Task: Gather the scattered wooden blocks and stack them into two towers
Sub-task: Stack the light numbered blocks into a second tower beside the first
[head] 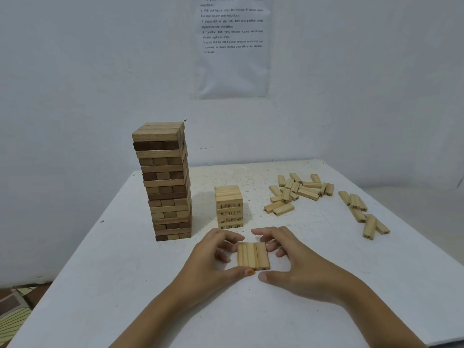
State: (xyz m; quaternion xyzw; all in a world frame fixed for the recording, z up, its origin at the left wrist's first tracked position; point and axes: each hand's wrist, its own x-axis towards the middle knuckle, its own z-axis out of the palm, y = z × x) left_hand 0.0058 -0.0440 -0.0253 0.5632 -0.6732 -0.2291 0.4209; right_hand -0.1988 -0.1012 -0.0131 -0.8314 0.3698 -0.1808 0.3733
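The left hand point(213, 259) and right hand point(296, 262), fingers curled, pinch a row of three blocks point(253, 257) together on the desk point(125, 285), squaring a layer, likely for the short tower point(229, 207) just behind.

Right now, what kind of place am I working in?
Probably a plain room set up for a stacking exercise: a white table against a white wall, a printed sheet of numbered steps taped above it, and loose blocks.

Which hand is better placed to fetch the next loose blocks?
Right hand: the loose blocks all lie on its side; the left hand is nearer the tall tower, across the three-block row both grip.
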